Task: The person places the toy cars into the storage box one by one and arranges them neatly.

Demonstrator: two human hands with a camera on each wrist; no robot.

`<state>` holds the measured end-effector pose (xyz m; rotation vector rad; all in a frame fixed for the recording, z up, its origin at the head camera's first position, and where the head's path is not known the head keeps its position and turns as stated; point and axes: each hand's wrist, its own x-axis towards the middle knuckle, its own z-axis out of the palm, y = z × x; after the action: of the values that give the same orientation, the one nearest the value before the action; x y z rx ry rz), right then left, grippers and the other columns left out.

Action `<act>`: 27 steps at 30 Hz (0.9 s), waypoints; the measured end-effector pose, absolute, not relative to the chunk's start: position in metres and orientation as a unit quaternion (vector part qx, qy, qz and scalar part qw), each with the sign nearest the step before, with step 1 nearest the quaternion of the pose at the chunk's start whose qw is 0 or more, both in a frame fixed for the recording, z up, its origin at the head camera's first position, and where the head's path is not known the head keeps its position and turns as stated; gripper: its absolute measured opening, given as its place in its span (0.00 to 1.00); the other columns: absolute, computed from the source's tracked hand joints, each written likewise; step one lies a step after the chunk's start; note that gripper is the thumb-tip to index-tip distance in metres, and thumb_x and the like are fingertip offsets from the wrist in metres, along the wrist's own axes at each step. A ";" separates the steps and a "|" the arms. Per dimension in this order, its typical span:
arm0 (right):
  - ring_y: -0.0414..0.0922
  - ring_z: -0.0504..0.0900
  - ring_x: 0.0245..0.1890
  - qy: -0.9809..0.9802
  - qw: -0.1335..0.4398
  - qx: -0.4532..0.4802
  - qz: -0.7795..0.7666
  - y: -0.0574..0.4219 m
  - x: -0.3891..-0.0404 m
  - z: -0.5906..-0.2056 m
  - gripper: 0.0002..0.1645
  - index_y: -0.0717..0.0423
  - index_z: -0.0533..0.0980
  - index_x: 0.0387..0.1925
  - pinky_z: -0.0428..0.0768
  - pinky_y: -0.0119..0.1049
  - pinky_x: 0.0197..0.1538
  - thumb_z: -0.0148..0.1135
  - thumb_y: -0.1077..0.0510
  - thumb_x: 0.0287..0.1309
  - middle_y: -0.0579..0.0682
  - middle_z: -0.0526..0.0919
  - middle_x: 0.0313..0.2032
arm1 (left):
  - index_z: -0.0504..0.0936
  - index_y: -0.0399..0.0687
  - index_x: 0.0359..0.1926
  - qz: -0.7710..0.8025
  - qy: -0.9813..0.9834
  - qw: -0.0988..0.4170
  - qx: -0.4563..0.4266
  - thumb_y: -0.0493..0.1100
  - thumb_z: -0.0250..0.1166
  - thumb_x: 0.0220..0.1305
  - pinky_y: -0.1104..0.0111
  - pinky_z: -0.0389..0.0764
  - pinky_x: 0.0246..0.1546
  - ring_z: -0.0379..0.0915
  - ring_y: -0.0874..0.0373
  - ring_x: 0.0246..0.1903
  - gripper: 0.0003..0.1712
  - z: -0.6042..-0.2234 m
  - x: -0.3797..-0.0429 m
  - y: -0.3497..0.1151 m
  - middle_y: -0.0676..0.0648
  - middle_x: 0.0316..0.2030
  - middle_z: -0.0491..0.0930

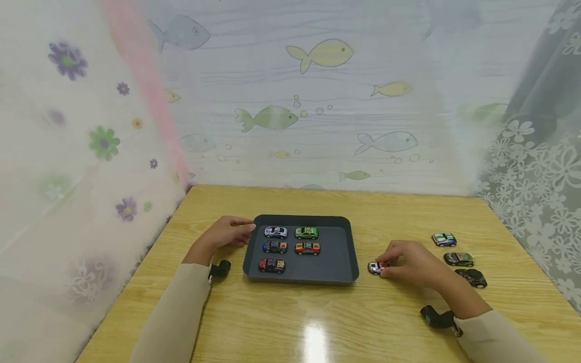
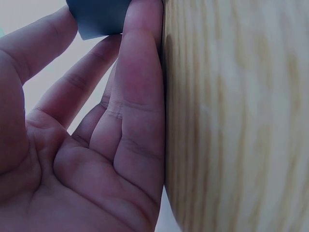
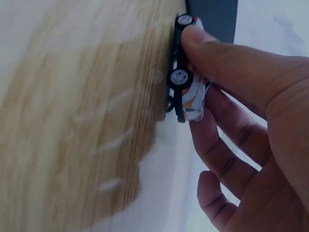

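Observation:
My right hand pinches a small white-and-red toy car between thumb and fingers, just off the tray's right side. In the right wrist view the car's black wheels face the tabletop, close to its surface. At the left end of the dark grey tray, my left hand holds the rim with thumb and fingertips. The left wrist view has the tray's corner between them, with the lower fingers along the table. Inside the tray stand several toy cars, among them a white one and a green one.
Right of my right hand, a white-blue-green car, a dark patterned car and a black car stand on the wooden table. A fish-print curtain hangs behind the table; a flowered one lines the left.

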<state>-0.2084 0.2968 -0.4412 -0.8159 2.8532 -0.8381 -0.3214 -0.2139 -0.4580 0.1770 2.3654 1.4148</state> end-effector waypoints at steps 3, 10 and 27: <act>0.31 0.79 0.35 0.928 0.030 -0.259 -0.268 0.295 -0.208 -0.441 0.14 0.42 0.90 0.46 0.80 0.31 0.37 0.78 0.50 0.57 0.35 0.84 0.36 | 0.76 0.44 0.70 0.504 0.842 0.186 0.058 0.59 0.66 0.72 0.62 0.88 0.47 0.85 0.53 0.46 0.35 -0.459 -0.321 -0.214 0.39 0.53 0.86; 0.31 0.79 0.35 0.933 0.032 -0.254 -0.251 0.295 -0.208 -0.438 0.14 0.42 0.90 0.45 0.79 0.30 0.36 0.79 0.49 0.57 0.35 0.85 0.37 | 0.76 0.41 0.70 0.502 0.843 0.185 0.060 0.58 0.66 0.73 0.62 0.88 0.47 0.85 0.54 0.45 0.35 -0.459 -0.318 -0.213 0.39 0.52 0.86; 0.30 0.78 0.33 0.926 -0.042 -0.275 -0.257 0.288 -0.213 -0.410 0.14 0.39 0.89 0.46 0.80 0.30 0.33 0.79 0.53 0.57 0.34 0.85 0.39 | 0.76 0.40 0.70 0.507 0.840 0.181 0.063 0.57 0.65 0.73 0.61 0.88 0.48 0.85 0.55 0.43 0.35 -0.455 -0.318 -0.212 0.39 0.52 0.86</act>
<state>-0.2134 0.2877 -0.4101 -0.8873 2.9892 -0.8283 -0.3177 -0.2125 -0.4553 0.1768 2.3737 1.4323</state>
